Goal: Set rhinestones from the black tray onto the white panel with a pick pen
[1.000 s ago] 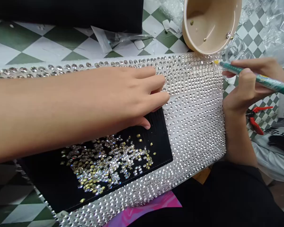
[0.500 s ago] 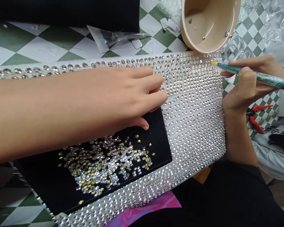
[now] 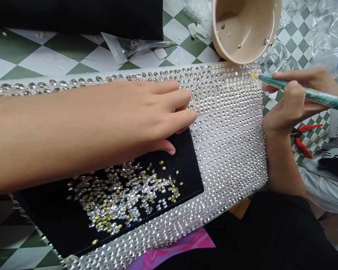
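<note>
At the top edge of the rhinestone-covered panel (image 3: 228, 146), we find the right hand (image 3: 294, 105) closed on a green pick-up pen (image 3: 304, 92), held between thumb and fingers like a writing tool. Its yellow tip (image 3: 254, 75) sits at the panel's upper right corner area, among or just beside the outer stones; we cannot tell whether it touches one.

Across the panel's middle, the left hand (image 3: 149, 116) lies open, not gripping anything, fingers spread, its fingertips (image 3: 190, 116) over the rows of stones. Just below that hand, on the panel, lies a black card (image 3: 186, 161) bearing a heap of loose rhinestones (image 3: 121, 198) — clear and gold-backed.

Beyond the panel's top edge stands a tilted beige bowl (image 3: 242, 30) on a green-and-white checked tabletop (image 3: 45, 56). Right of the panel lie red-handled pliers (image 3: 302, 138).
</note>
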Available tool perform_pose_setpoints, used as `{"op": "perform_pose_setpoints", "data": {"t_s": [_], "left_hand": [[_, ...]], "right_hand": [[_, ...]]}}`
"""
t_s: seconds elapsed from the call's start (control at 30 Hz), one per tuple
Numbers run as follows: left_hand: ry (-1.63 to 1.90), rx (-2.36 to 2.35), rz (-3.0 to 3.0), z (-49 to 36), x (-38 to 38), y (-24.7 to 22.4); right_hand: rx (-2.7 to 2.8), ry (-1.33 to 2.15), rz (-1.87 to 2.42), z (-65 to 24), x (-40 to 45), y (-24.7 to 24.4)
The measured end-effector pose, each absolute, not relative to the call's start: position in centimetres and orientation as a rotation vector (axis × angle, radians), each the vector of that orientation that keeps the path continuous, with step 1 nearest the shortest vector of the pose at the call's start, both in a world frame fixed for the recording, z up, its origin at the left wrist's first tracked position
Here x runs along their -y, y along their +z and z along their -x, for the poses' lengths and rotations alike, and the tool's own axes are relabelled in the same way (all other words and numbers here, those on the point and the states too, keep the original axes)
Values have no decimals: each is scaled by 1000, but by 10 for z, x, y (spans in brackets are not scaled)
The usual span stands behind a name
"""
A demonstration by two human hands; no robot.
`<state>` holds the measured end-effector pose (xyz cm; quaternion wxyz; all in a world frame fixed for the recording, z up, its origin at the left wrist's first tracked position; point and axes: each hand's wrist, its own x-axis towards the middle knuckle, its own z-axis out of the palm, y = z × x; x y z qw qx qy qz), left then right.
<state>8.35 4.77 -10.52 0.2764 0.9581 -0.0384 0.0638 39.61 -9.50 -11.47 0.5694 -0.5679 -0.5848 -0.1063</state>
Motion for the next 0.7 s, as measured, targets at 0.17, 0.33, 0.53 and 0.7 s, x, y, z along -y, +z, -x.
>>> {"op": "perform_pose_setpoints", "data": {"t_s": [0.17, 0.33, 0.53, 0.7], "left_hand": [[136, 192, -2591, -87, -48, -105], [156, 210, -2621, -86, -47, -103], [175, 247, -2700, -87, -45, -103], [152, 229, -2694, -87, -46, -103]], "right_hand": [[1366, -247, 1324, -397, 93, -116], [1367, -294, 1399, -400, 94, -117], [1353, -287, 1392, -394, 95, -113], [1351, -293, 1386, -395, 93, -115]]}}
